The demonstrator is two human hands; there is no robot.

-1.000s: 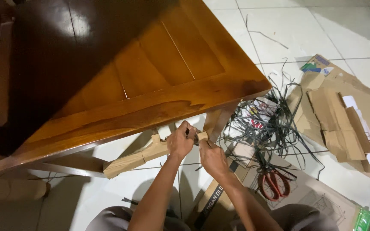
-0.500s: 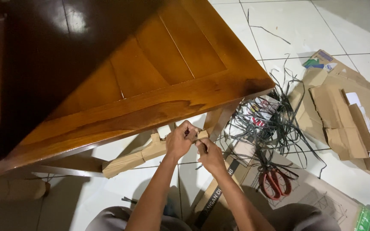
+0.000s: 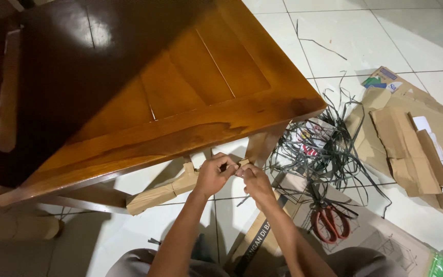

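Both hands work at a paper-wrapped wooden piece under the table's edge.

Left hand (image 3: pixel 215 173) and right hand (image 3: pixel 255 180) pinch the brown wrapped piece (image 3: pixel 162 192) together at centre. Red scissors (image 3: pixel 329 223) lie at 4 o'clock, black straps (image 3: pixel 324 149) at 3, flattened cardboard (image 3: pixel 411 149) beyond; wooden table (image 3: pixel 144 87) at 12.

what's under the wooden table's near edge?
Under the wooden table: both hands, left and right, gripping a cardboard-wrapped rail, next to a table leg. The tabletop hides how the rail joins and everything farther back.
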